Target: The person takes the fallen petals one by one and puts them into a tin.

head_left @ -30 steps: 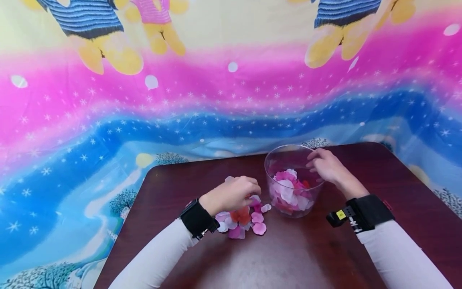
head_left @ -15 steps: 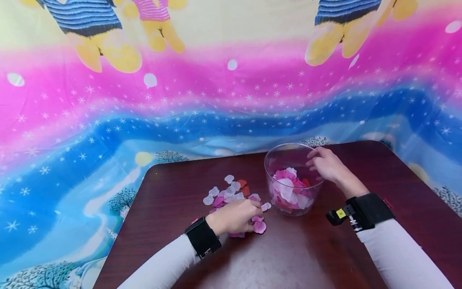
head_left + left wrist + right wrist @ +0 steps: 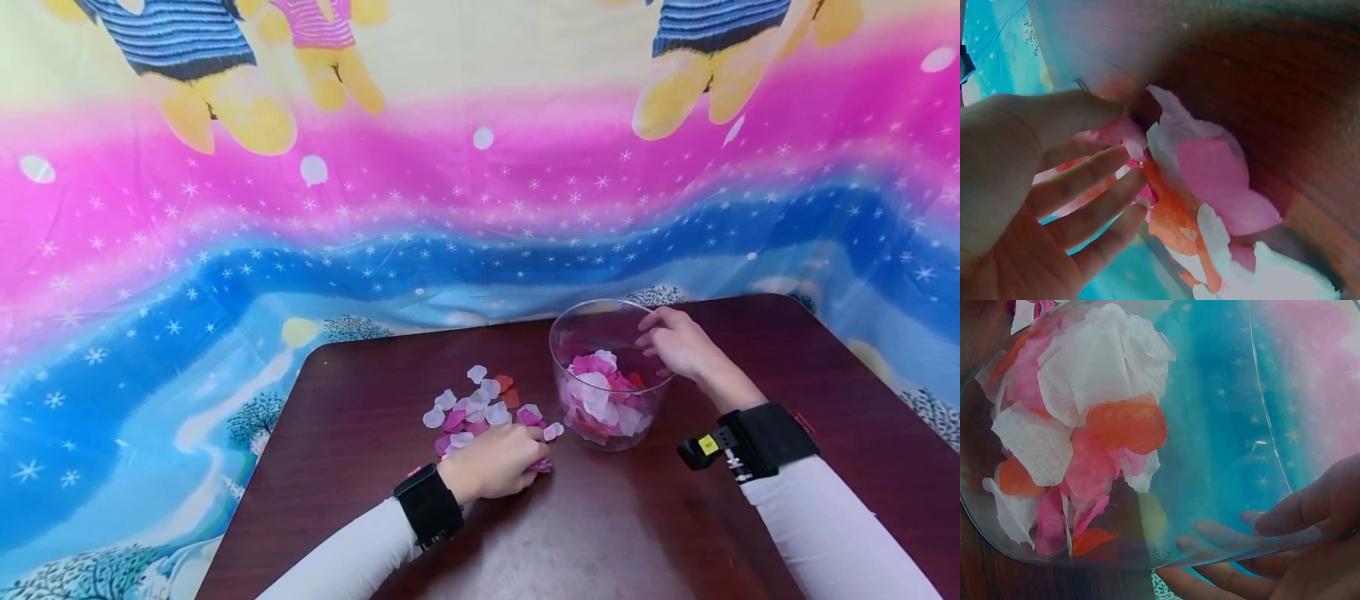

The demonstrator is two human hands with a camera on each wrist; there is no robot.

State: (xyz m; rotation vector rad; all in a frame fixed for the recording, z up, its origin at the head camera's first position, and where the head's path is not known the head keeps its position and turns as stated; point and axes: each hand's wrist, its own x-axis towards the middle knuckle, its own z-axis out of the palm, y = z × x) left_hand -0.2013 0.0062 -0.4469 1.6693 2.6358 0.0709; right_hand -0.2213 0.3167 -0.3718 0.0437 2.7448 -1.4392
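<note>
Low over the near right side of a loose pile of artificial flower petals (image 3: 477, 405), my left hand (image 3: 495, 463) has its fingers bent down. In the left wrist view, pink and white petals (image 3: 1116, 132) lie between the thumb and fingertips; orange, pink and white ones (image 3: 1222, 181) spread beside them. A clear plastic tub (image 3: 570, 367) stands upright to the right, partly filled with pink, white and red petals (image 3: 600, 398). My right hand (image 3: 681, 346) holds the tub's right rim, thumb and fingers on either side of the wall (image 3: 1210, 506).
The dark red-brown table (image 3: 600, 533) has rounded far corners. A patterned cloth backdrop (image 3: 480, 208) hangs right behind its far edge. One pale petal (image 3: 552, 431) lies between the pile and the tub.
My left hand has come nearer and slightly right, from the pile's middle to its near edge, uncovering the far petals. The right hand and the tub stay in place.
</note>
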